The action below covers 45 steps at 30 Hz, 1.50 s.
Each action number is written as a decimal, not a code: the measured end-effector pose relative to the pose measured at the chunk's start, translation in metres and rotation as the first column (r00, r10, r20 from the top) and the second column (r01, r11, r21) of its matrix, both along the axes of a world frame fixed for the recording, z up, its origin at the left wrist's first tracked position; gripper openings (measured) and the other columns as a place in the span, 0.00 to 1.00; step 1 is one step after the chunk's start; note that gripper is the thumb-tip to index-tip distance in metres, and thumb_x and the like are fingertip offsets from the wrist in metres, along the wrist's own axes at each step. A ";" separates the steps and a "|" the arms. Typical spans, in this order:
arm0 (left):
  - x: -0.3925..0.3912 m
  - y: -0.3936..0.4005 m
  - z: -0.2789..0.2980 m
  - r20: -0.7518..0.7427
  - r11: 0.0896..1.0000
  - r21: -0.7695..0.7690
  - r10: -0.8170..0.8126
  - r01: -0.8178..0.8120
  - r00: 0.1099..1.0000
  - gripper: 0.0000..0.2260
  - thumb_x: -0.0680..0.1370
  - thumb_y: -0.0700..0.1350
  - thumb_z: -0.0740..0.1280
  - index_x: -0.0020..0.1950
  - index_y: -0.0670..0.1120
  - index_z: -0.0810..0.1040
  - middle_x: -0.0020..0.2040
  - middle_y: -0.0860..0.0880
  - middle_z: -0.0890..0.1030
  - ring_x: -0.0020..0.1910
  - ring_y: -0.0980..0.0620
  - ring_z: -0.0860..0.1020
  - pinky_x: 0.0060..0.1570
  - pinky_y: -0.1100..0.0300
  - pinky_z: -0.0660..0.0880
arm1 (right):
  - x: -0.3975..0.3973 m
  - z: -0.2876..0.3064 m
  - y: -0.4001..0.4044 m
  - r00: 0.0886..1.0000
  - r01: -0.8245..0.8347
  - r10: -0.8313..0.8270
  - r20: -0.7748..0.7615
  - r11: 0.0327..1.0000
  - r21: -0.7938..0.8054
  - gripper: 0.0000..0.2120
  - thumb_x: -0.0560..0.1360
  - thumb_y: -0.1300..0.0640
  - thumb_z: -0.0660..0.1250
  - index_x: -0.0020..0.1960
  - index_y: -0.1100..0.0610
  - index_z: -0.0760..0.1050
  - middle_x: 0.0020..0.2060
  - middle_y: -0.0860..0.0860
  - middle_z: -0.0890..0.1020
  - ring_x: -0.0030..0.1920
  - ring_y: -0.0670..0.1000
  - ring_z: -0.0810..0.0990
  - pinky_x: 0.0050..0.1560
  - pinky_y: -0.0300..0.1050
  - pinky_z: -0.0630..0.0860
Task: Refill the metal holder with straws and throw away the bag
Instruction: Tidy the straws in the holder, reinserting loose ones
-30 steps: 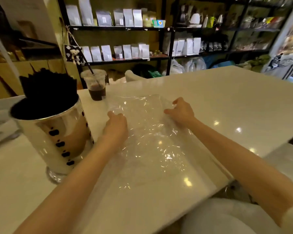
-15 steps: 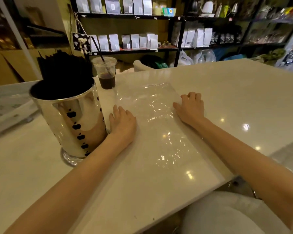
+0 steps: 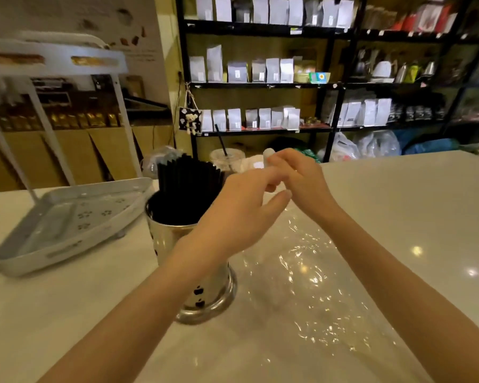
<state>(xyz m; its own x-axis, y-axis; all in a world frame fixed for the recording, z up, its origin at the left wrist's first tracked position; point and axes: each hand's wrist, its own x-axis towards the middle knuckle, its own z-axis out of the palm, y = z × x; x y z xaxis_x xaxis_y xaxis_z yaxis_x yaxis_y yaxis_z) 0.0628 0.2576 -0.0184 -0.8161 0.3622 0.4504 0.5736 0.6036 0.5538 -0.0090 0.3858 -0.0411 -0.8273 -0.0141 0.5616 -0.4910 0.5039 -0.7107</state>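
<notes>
The shiny metal holder (image 3: 166,240) stands on the white counter (image 3: 404,205), packed with black straws (image 3: 188,186). To its right the empty clear plastic bag (image 3: 302,275) lies crinkled on the counter, and its far end rises toward my hands. My right hand (image 3: 299,179) pinches that far end above the counter. My left hand (image 3: 241,208) reaches across in front of the holder, its fingertips meeting the right hand on the same end of the bag. My left forearm hides part of the holder.
A white perforated rack tray (image 3: 67,225) sits at the left of the counter. A plastic cup with a dark drink and a straw (image 3: 227,160) stands behind the holder. Black shelves of white pouches (image 3: 260,70) fill the background.
Both hands left the flat bag and rose to its far end, coming together and lifting it. My view tilted up and turned left, bringing the white rack into sight.
</notes>
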 end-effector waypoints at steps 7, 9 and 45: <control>-0.008 -0.055 0.026 -0.211 0.986 0.160 0.082 -0.048 0.974 0.19 0.73 0.48 0.66 0.64 0.51 0.71 0.56 0.58 0.76 0.55 0.62 0.75 0.54 0.66 0.75 | 0.005 0.016 -0.039 0.925 -0.351 0.361 0.117 0.931 -0.102 0.13 0.78 0.53 0.58 0.59 0.55 0.74 0.48 0.47 0.80 0.48 0.41 0.79 0.47 0.35 0.75; -0.014 -0.072 0.024 -0.225 0.974 0.173 0.185 -0.148 0.957 0.26 0.71 0.52 0.68 0.67 0.51 0.67 0.60 0.59 0.71 0.59 0.62 0.70 0.54 0.71 0.70 | 0.005 0.015 -0.045 0.844 -0.455 0.485 0.228 0.874 -0.174 0.16 0.76 0.50 0.60 0.63 0.51 0.70 0.48 0.39 0.77 0.46 0.32 0.77 0.44 0.27 0.74; 0.013 -0.116 -0.016 0.090 1.000 0.023 0.007 -0.009 0.996 0.28 0.65 0.66 0.65 0.62 0.74 0.59 0.66 0.72 0.65 0.67 0.70 0.62 0.65 0.65 0.64 | 0.040 0.023 -0.044 0.729 -0.682 0.588 0.350 0.670 0.295 0.24 0.67 0.41 0.63 0.60 0.30 0.60 0.56 0.20 0.61 0.64 0.22 0.51 0.62 0.23 0.58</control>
<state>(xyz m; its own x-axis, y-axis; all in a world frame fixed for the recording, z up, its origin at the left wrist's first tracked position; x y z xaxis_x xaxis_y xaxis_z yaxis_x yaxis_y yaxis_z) 0.0761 0.1413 -0.0348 -0.8567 0.3456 0.3830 0.5157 0.5943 0.6172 0.0306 0.3417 -0.0182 -0.6276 -0.7508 0.2060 -0.6583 0.3705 -0.6553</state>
